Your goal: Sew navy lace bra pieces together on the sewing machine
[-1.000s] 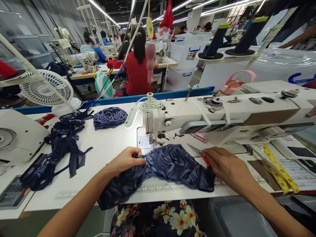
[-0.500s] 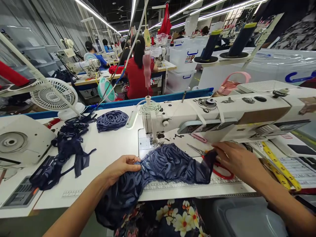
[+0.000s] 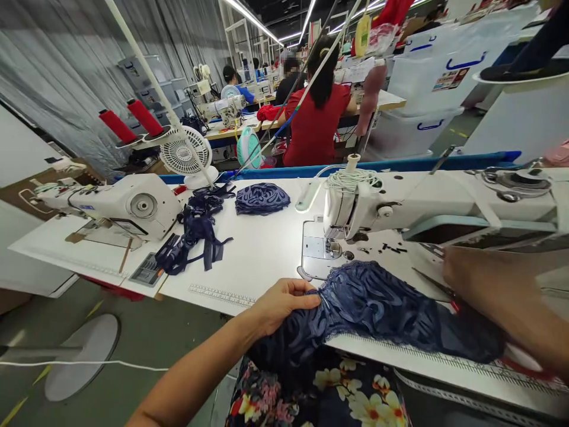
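My left hand (image 3: 287, 302) pinches a navy lace bra (image 3: 377, 302) between thumb and fingers at its narrow middle. One patterned half spreads right across the table, and the other hangs over the edge toward my lap. My right hand (image 3: 471, 276), smeared by motion, is beside the sewing machine's arm (image 3: 444, 204), above the scissors (image 3: 433, 283); its fingers cannot be made out. The bra's right end partly covers the red scissor handles (image 3: 527, 362). Just behind the fabric stands the machine's needle area (image 3: 333, 246).
Navy straps (image 3: 193, 231) lie in a heap at left, beside a stack of navy lace cups (image 3: 262, 198). Dark scraps (image 3: 391, 248) dot the machine bed. A second sewing machine (image 3: 142, 204), a white fan (image 3: 186, 157) and a person in red (image 3: 315, 118) are beyond.
The view has swung left, shifting everything rightward. My left hand keeps its pinch. My right hand has moved away from the bra's right end, which now lies lower over the scissor handles.
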### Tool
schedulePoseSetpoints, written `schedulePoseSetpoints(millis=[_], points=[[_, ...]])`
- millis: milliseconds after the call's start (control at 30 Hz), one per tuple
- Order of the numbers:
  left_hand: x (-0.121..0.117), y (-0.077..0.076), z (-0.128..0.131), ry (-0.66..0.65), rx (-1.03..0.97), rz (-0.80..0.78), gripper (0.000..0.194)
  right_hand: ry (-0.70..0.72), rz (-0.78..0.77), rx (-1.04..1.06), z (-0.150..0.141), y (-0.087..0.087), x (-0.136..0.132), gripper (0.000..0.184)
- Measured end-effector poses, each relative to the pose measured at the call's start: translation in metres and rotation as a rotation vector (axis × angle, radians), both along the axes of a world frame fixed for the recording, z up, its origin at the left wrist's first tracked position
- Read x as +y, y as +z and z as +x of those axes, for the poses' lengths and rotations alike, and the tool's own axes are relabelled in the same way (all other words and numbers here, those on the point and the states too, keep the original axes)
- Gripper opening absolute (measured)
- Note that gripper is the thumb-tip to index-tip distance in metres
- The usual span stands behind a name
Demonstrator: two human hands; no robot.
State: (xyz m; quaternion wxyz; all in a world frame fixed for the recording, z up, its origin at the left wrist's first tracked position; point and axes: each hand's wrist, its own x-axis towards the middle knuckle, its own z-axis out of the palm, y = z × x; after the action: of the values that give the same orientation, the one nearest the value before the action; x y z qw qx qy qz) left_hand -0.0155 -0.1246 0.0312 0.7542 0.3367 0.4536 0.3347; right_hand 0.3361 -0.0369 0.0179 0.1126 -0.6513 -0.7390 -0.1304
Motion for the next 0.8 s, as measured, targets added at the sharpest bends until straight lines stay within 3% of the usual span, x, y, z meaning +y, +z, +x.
schedulePoseSetpoints(millis=[100, 200, 267, 433, 633, 800], points=[[-0.005, -0.004, 0.008, 0.0, -0.021, 0.059, 0.041, -0.075, -0.065, 0.181, -0.013, 0.014, -0.038, 0.013], [-0.008, -0.005, 0.021, -0.017, -0.021, 0.092, 0.041, 0.107, -0.344, 0.762, -0.044, 0.019, -0.088, 0.026], [-0.01, -0.005, 0.03, -0.027, -0.024, 0.109, 0.042, 0.205, -0.47, 0.939, -0.068, 0.017, -0.117, 0.033], [-0.015, -0.003, 0.043, -0.054, 0.003, 0.189, 0.039, 0.274, -0.542, 0.734, -0.102, 0.012, -0.141, 0.026], [-0.02, -0.002, 0.046, -0.063, 0.021, 0.222, 0.039, 0.357, -0.468, 0.646, -0.103, 0.01, -0.136, 0.023], [-0.022, 0.0, 0.048, -0.074, 0.036, 0.236, 0.038, 0.372, -0.502, 0.657, -0.103, 0.009, -0.137, 0.024]])
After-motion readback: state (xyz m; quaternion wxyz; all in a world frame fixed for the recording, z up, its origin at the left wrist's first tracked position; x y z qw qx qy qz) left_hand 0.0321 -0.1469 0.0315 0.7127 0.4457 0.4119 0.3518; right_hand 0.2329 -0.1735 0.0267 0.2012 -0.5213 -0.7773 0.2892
